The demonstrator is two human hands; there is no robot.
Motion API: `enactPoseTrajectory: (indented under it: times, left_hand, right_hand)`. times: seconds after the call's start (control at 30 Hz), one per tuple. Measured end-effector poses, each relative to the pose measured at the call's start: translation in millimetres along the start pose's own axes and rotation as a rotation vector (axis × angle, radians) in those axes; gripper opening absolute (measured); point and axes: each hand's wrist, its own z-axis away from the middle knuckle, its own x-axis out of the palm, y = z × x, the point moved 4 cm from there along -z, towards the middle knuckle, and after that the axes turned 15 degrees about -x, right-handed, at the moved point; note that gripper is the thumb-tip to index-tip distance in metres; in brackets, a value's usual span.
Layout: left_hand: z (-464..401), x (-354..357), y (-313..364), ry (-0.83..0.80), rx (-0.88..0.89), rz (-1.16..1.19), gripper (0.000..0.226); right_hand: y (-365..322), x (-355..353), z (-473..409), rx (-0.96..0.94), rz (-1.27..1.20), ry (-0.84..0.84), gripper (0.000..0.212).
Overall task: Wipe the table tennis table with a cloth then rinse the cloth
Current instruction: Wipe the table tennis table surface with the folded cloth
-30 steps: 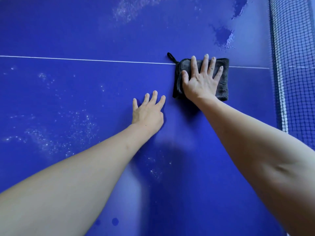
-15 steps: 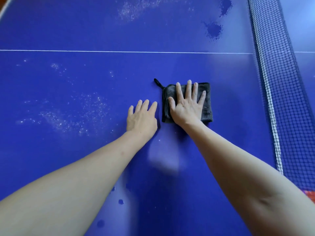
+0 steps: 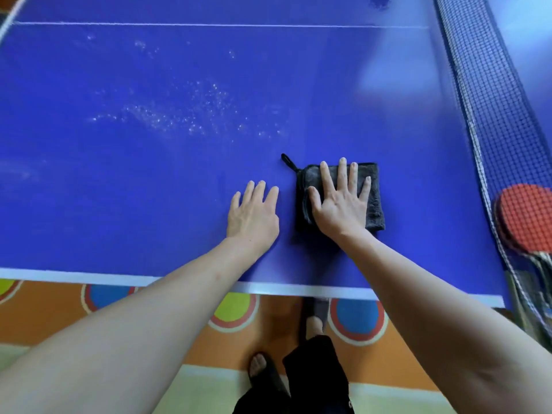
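A blue table tennis table (image 3: 125,186) fills the view. On it, near the front edge, lies a folded dark grey cloth (image 3: 375,209) with a hanging loop at its far left corner. My right hand (image 3: 340,204) presses flat on the cloth with fingers spread and hides most of it. My left hand (image 3: 254,216) lies flat on the bare table just left of the cloth, holding nothing. A patch of white specks (image 3: 185,118) marks the surface further out to the left.
The net (image 3: 490,100) runs along the right side. A red paddle (image 3: 525,216) lies behind it at the right edge. The table's white front edge (image 3: 89,277) is close to me, with a patterned floor and my feet (image 3: 260,366) below.
My right hand has dragged the cloth from the centre line toward the front edge. My left hand slid back with it. The table's front edge and the floor have come into view.
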Motion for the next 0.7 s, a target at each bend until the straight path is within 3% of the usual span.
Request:
enactPoseTrajectory:
  times: [0.3,0.7]
  left_hand:
    - [72,30,-30,-0.003,-0.008,0.019,0.056]
    - [98,25,-47,-0.01,0.012,0.055,0.054]
  right_hand:
    - [-33,21,107,0.048,0.018,-0.032,0.072]
    - [-60,35,153,0.081,-0.001,-0.077,0.071]
